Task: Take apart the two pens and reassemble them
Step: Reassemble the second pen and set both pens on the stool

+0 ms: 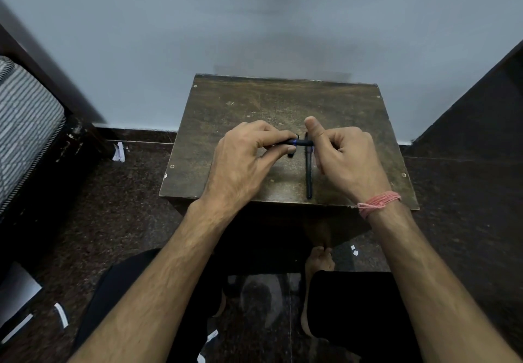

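held pen [300, 143]: ends hidden in hands | lying pen [308, 174]: top hidden

view: head, single | position: above, close to both hands | facing: forward and down | frame: small wooden table [226, 113] central, wall [254, 22] behind, floor [113, 207] around

held pen [300, 143] above table [226, 113]; second pen [308, 175] on table

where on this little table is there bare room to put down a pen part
The far strip of the table, between the hands and the wall, is bare. So is the near left corner, beside the left hand. The middle is crowded: both hands, right hand, grip one pen above another pen.
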